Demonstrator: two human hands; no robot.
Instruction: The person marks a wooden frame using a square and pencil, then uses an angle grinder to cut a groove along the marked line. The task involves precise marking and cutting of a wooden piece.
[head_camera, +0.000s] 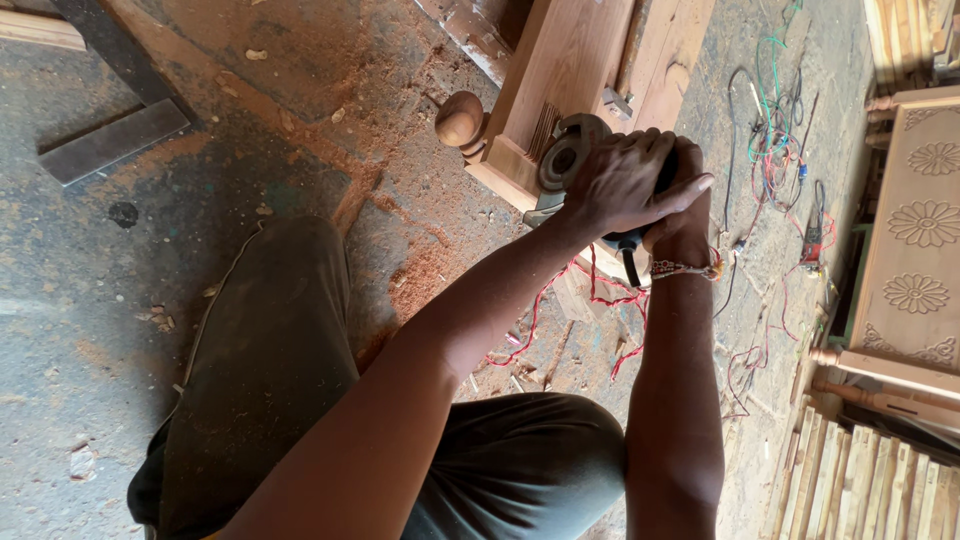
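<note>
Wooden frame piece on the sawdust floor, my grinder against its lower end.
Left hand and right hand wrap fingers tight around the tool; I judge sanding is underway, needing steady pressure next.

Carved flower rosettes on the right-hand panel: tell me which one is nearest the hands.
The middle rosette is about level with both hands on the grinder. The one above and the one below lie farther off on the carved panel.
</note>
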